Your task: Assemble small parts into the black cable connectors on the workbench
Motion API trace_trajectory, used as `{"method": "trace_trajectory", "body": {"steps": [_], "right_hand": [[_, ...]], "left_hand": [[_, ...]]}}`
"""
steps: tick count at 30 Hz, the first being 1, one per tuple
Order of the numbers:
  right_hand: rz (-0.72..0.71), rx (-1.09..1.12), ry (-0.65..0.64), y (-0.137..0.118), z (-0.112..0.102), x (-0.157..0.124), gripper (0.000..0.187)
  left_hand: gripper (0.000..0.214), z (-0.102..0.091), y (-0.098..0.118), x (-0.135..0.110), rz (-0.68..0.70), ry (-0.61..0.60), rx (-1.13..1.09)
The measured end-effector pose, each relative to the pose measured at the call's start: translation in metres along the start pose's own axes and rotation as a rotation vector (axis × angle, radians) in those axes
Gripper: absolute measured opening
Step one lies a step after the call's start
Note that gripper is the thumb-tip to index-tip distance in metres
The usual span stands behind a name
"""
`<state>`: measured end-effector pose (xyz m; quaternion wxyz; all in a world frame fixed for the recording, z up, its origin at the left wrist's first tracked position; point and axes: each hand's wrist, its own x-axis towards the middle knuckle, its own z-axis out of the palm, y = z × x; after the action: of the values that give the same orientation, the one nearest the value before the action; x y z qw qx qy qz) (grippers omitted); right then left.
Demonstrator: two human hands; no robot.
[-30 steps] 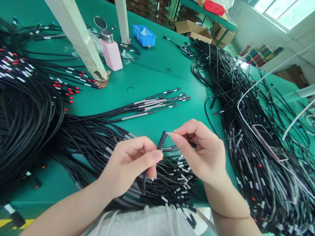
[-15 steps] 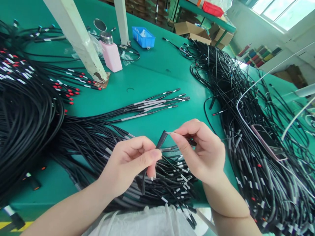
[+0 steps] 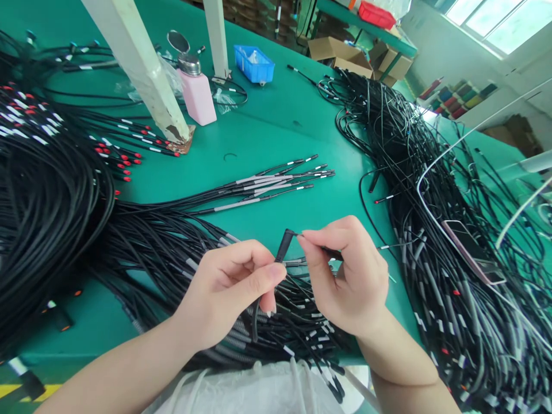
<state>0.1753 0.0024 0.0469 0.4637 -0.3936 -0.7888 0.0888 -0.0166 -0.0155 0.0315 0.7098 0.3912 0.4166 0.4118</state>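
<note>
Between thumb and fingers, my left hand [image 3: 228, 290] is closed on a black cable [image 3: 283, 246], its thick sleeved end pointing up and its tail hanging below. My right hand [image 3: 351, 276] is closed in a pinch on a thin dark wire [image 3: 295, 233] that comes out of the sleeve's tip. Something black [image 3: 332, 253] also lies under the right fingers, mostly hidden. Beneath both hands spreads a bundle of black cables [image 3: 159, 236] with grey ribbed sleeves and white labels.
A pink pump bottle [image 3: 198, 98] and a blue bin [image 3: 254, 66] stand beyond a white post [image 3: 142, 69]. Coiled cables with red tips [image 3: 47, 184] fill the left side. More cables [image 3: 414, 172] heap at right, with a phone [image 3: 472, 250] on them.
My right hand has turned slightly, its wrist a little lower, still pinching at the sleeve's tip. The strand there looked pale before and looks dark now. My left hand has barely moved.
</note>
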Motion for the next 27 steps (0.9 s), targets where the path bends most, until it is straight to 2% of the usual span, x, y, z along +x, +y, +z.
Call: {"method": "trace_trajectory", "body": {"steps": [5,8,13,16,18,19,21,24,27], "right_hand": [[-0.068,-0.101,0.021,0.002,0.0,0.001,0.029],[-0.088,-0.111,0.06,0.003,-0.002,0.002,0.029],[-0.072,-0.086,0.002,0.003,-0.002,0.001,0.028],[-0.065,-0.072,0.04,0.003,-0.002,0.001,0.03],[-0.057,-0.051,-0.013,0.004,-0.002,0.001,0.032],[-0.074,-0.075,0.0,0.006,-0.001,0.002,0.03],[-0.008,-0.051,0.029,0.009,0.0,0.002,0.027],[0.175,0.128,0.066,0.011,0.001,0.002,0.022],[0.215,0.249,0.066,0.007,-0.001,0.001,0.021]], "left_hand": [[0.028,0.004,0.003,-0.004,-0.033,0.059,0.012],[0.03,0.002,0.001,-0.002,-0.013,0.025,0.009],[0.032,-0.002,-0.001,0.001,-0.016,-0.028,-0.01],[0.03,0.001,0.002,0.0,-0.01,0.003,-0.02],[0.03,0.002,0.004,0.0,-0.025,0.013,-0.027],[0.03,0.002,0.004,0.0,-0.031,0.003,-0.038],[0.032,0.003,0.004,0.001,-0.029,-0.037,-0.078],[0.032,0.001,0.003,0.004,-0.011,-0.061,-0.147],[0.034,0.0,0.002,0.005,-0.013,-0.066,-0.191]]}}
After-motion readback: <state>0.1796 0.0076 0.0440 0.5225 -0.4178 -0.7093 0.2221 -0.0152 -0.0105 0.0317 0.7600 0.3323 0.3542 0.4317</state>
